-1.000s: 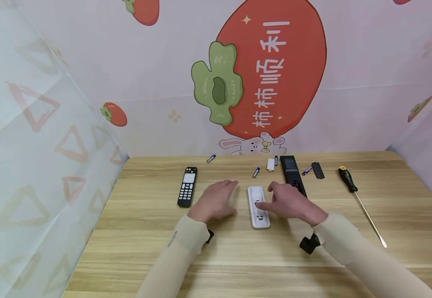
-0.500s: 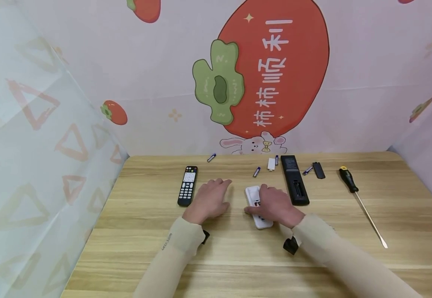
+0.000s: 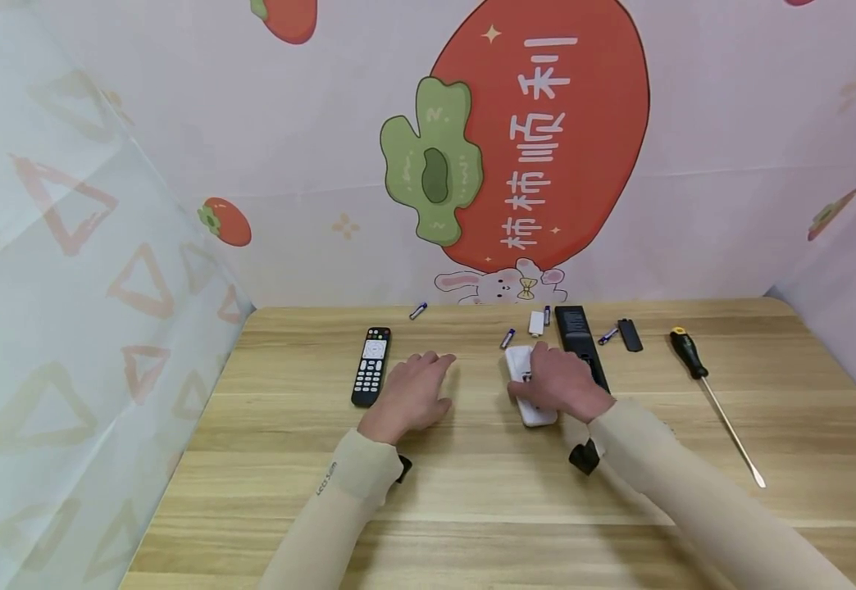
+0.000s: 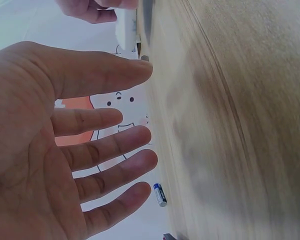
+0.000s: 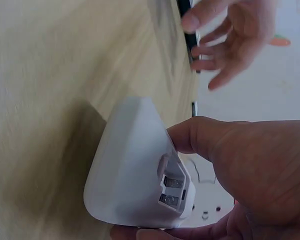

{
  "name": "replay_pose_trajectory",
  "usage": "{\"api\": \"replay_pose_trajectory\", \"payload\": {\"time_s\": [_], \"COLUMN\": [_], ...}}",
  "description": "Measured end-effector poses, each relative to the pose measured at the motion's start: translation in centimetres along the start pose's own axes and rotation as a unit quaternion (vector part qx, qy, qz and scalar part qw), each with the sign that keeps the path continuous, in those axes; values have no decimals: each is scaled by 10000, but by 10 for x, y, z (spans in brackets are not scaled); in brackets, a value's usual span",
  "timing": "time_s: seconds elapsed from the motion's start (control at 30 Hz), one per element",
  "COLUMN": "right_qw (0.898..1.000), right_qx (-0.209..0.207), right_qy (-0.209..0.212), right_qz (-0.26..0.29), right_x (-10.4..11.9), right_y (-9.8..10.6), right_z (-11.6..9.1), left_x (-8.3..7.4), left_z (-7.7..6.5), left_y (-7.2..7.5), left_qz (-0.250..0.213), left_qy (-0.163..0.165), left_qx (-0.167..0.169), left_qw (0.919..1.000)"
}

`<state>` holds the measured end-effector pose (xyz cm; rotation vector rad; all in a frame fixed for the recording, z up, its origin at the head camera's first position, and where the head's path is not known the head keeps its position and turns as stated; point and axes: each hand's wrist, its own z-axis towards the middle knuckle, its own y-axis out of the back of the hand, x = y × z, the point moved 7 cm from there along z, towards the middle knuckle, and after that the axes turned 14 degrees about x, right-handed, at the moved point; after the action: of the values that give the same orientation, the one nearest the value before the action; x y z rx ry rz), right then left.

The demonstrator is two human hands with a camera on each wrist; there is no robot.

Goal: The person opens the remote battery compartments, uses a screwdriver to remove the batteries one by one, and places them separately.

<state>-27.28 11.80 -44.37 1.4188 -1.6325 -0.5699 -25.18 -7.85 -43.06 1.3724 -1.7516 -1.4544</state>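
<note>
My right hand (image 3: 564,385) grips a white remote control (image 3: 537,416) by its sides, thumb on the left and fingers on the right. Its back faces up, and the bare battery compartment (image 5: 172,191) with its metal contacts shows in the right wrist view. A gap to the wood in the left wrist view puts the remote just off the table. My left hand (image 3: 407,397) hovers over the table with fingers relaxed and apart, holding nothing. Beside it lies a black remote control (image 3: 371,369), buttons up. Part of the white remote is hidden under my right hand.
Behind the right hand lies another black remote (image 3: 575,324), back up. A white battery cover (image 3: 536,324), a black cover (image 3: 630,335) and several batteries (image 3: 507,338) lie along the back. A screwdriver (image 3: 689,354) lies at the right. Printed cloth walls (image 3: 310,246) enclose the table.
My right hand has closed round the white remote and shifted it away from me and slightly right. The left hand drew back a little to the left, then stayed nearly still.
</note>
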Motion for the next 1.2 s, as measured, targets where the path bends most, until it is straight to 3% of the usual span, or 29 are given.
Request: {"api": "replay_pose_trajectory", "payload": {"time_s": [0.27, 0.7, 1.03, 1.2], "right_qw": [9998, 9996, 9993, 9983], "right_qx": [97, 109, -206, -446], "right_qy": [-144, -180, -288, -127], "right_qz": [57, 176, -125, -347], "right_x": [-18, -22, -22, -20], "right_y": [12, 12, 19, 23], "right_z": [10, 18, 7, -6], "left_x": [1, 3, 3, 5], "left_z": [-3, -3, -4, -4], "left_y": [1, -1, 1, 2], "left_qz": [-22, -86, -95, -104], "left_qy": [13, 23, 33, 67], "left_qx": [-40, -57, -65, -83], "left_qw": [10000, 9999, 9999, 9999]}}
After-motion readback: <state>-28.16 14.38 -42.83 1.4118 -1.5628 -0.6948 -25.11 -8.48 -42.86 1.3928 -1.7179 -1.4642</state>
